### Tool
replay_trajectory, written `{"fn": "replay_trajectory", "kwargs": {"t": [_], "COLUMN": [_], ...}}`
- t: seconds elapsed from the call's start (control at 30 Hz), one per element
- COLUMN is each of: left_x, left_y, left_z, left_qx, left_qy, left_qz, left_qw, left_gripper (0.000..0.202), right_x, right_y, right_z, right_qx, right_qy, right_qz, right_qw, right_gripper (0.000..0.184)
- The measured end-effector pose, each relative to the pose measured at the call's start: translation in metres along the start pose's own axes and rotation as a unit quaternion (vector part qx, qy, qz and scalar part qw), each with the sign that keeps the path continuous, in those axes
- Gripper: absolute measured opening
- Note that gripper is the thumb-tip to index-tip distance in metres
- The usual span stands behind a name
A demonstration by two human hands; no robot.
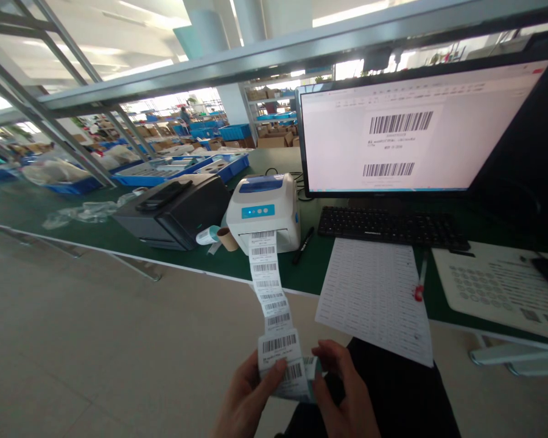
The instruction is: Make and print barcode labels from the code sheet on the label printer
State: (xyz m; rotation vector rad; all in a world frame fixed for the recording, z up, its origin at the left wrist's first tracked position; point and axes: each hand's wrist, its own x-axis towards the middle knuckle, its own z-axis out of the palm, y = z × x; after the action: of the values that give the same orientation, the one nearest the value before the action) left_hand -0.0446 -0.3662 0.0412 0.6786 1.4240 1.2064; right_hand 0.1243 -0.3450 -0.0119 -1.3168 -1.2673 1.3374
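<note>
Holding one strip of barcode labels that hangs from the front slot of the one white label printer, down past the tabletop edge. Left hand and right hand both have fingers pinched shut on its bottom end. One black printer sits left of the white one with two small rolls between them. One keyboard and one printed sheet are to its right.
</note>
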Motion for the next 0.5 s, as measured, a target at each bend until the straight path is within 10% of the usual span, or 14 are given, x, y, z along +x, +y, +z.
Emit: {"fn": "replay_trajectory", "kwargs": {"t": [0.5], "left_x": [-0.001], "left_y": [-0.007], "left_z": [0.01], "left_qx": [0.049], "left_qy": [-0.01], "left_qz": [0.038], "left_qw": [0.998], "left_gripper": [0.05], "right_x": [0.001], "right_y": [0.004], "right_z": [-0.003], "right_qx": [0.033], "right_qy": [-0.05], "right_qz": [0.063], "right_qw": [0.996], "right_gripper": [0.053]}}
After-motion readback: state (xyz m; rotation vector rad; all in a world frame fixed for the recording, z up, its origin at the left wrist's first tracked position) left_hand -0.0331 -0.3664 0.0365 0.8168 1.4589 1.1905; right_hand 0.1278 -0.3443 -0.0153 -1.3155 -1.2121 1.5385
